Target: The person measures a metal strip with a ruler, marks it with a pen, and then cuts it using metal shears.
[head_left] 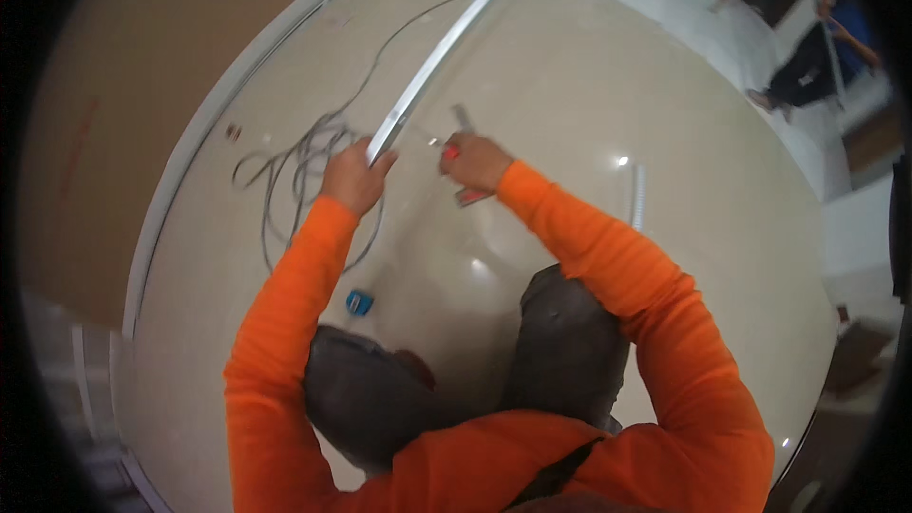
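My left hand [354, 179] is closed round the near end of a long, light metal profile [432, 65], which slants away up and to the right. To the right of that end, my right hand [477, 161] grips a small red tool [451, 151]. A thin pale tip points from it toward the profile; its exact kind is blurred. Just below the right hand shows a grey and red piece [470, 197], and a grey bar [463, 118] sticks out above. I cannot tell whether these two belong together. A blue tape measure [358, 302] rests on the floor before my left knee.
A tangled grey cable [309, 157] lies on the glossy beige floor, left of my hands. A large brown panel [104, 123] with a pale edge strip borders the left. A white ribbed strip [638, 197] lies at right. Another person [817, 62] is at the far right.
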Demonstrator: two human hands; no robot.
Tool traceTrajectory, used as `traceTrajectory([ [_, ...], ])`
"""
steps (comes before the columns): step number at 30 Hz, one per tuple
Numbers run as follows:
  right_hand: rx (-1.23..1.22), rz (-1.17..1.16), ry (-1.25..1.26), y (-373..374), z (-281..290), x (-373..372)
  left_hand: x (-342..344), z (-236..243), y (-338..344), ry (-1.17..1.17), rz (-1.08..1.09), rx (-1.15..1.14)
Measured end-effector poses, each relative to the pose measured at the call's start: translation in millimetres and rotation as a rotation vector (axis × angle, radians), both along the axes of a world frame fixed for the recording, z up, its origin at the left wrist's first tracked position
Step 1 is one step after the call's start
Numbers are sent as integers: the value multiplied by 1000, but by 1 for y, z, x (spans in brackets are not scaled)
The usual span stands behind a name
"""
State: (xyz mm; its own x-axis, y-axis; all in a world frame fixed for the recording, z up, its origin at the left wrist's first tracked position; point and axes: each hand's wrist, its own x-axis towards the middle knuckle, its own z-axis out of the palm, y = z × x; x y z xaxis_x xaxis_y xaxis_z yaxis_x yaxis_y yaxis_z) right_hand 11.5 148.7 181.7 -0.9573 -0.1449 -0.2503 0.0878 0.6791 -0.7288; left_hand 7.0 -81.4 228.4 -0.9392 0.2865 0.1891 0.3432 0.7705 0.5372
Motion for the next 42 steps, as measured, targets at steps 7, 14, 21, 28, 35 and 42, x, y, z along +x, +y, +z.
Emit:
traceTrajectory([
  [7, 18, 5, -17, -2, 48, 22, 7, 18, 8, -145, 22, 10],
  [14, 306, 305, 276, -2, 5, 3, 6, 8, 8, -69, 23, -16],
  [21, 202, 45, 169, -7, 21, 14, 14, 6, 11, 42, 42, -6],
  [28, 165, -9, 90, -7, 46, 26, 22, 14, 15, 23, 78, 23],
  [35, 191, -78, 134, -10, 51, 31, 22, 17, 14, 48, 51, 50],
  [42, 207, -119, 233, -11, 42, 29, 23, 25, 9, -183, 58, 211],
])
